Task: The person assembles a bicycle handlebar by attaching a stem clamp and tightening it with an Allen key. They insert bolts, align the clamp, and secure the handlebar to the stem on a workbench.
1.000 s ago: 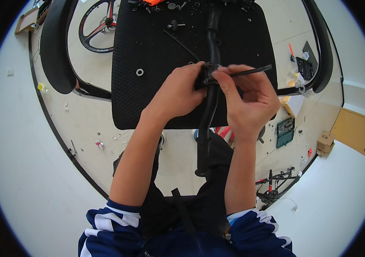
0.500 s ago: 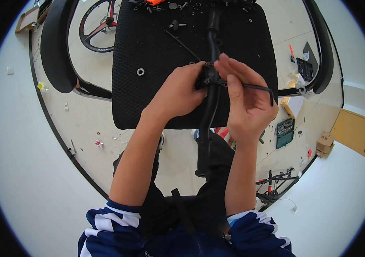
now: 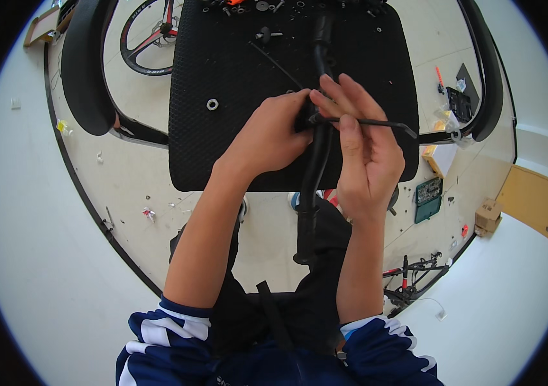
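My left hand (image 3: 271,134) grips the clamp (image 3: 313,118) on the black handlebar (image 3: 314,170); my right hand (image 3: 369,157) pinches 1 hex key (image 3: 382,123) at the clamp.

- A three-spoked wheel (image 3: 152,40) on the floor (image 3: 134,170), ahead and left of the left hand (image 3: 273,134)
- An open green case (image 3: 428,201), down to the right of the right hand (image 3: 372,157)
- A cardboard box (image 3: 488,215), farther out that same way

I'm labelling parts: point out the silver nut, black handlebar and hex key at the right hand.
Silver nut (image 3: 208,104), head view: left side of its ring.
Black handlebar (image 3: 314,165), head view: bare stretch of its tube.
Hex key (image 3: 380,122), head view: its long arm.
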A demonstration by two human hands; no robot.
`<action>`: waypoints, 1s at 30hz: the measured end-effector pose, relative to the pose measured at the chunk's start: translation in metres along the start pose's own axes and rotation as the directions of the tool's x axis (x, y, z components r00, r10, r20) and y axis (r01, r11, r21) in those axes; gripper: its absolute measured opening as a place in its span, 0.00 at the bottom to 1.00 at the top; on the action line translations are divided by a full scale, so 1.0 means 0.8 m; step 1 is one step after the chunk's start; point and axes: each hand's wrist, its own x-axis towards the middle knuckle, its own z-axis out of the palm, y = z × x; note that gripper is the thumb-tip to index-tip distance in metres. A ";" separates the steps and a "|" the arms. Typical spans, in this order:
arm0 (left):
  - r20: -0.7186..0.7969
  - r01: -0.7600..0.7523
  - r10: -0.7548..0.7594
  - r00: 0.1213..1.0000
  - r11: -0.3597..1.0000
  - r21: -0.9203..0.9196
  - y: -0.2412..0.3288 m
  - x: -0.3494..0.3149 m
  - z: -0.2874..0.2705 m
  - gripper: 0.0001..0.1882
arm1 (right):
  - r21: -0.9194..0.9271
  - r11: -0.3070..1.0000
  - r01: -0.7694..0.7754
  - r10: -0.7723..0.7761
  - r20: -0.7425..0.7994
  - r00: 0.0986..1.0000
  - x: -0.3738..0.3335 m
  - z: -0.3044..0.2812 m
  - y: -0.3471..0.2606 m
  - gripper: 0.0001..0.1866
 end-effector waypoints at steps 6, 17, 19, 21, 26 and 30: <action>-0.037 -0.019 0.020 0.999 1.000 0.024 0.003 -0.002 0.003 0.20 | -0.280 0.959 -0.042 0.046 0.005 0.999 0.000 -0.011 -0.001 0.12; -0.010 -0.026 0.025 1.000 0.999 -0.046 -0.002 0.002 0.002 0.19 | -0.174 0.983 0.053 -0.063 -0.053 0.997 0.003 -0.007 0.004 0.10; -0.002 0.009 -0.009 1.000 1.000 0.002 0.001 0.002 0.002 0.19 | -0.227 0.972 0.066 -0.069 -0.008 0.998 0.000 -0.013 0.006 0.09; 0.005 0.028 -0.028 1.000 0.999 0.017 0.004 0.001 0.000 0.20 | -0.231 0.971 0.059 -0.068 -0.032 0.997 0.000 -0.011 0.007 0.09; 0.019 0.058 -0.059 0.998 0.998 0.024 0.006 0.002 0.000 0.20 | -0.256 0.966 0.043 -0.067 -0.085 0.994 0.000 -0.009 0.007 0.09; 0.026 0.068 -0.068 0.997 0.998 0.015 0.007 0.002 0.000 0.20 | -0.160 0.987 -0.021 -0.001 -0.138 0.990 0.008 -0.011 0.007 0.08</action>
